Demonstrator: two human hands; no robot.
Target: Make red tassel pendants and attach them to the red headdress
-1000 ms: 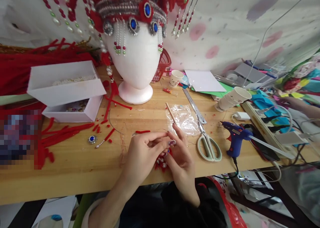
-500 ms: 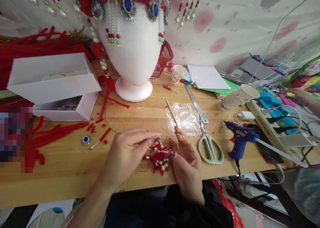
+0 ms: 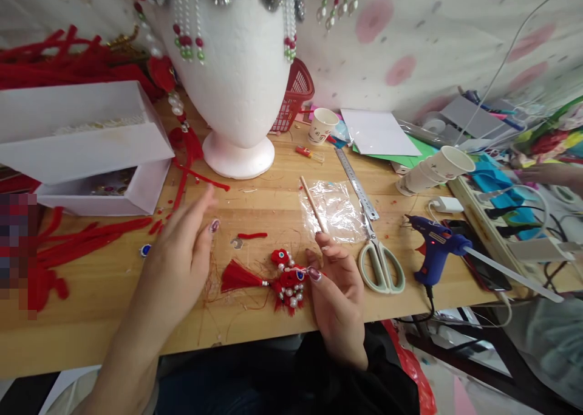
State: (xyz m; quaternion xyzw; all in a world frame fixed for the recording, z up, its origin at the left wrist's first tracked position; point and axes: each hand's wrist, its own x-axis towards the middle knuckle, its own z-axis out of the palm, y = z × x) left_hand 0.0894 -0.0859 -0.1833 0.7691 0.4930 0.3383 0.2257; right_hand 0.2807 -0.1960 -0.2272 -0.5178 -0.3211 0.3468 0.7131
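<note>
A red ornament (image 3: 285,278) with pearls, small blue stones and a red tassel lies on the wooden table (image 3: 113,293) near its front edge. My right hand (image 3: 337,287) rests beside it, thumb and fingers pinching the ornament's right end. My left hand (image 3: 182,260) hovers to the left of the ornament with its fingers stretched out, holding nothing. A thin wooden stick (image 3: 312,203) lies just beyond my right hand on a clear plastic bag (image 3: 339,209).
A white foam head (image 3: 234,81) with a beaded headdress stands at the back. A white box (image 3: 86,147) and red cords (image 3: 91,236) lie left. Scissors (image 3: 380,260), a metal ruler (image 3: 357,184), a blue glue gun (image 3: 435,251), paper cups (image 3: 432,169) and a power strip (image 3: 501,233) lie right. Another person's hand (image 3: 544,173) shows far right.
My left hand let go of the ornament and swung out to the left, opening. The ornament now lies on the table with its tassel spread out. The camera tilted down slightly.
</note>
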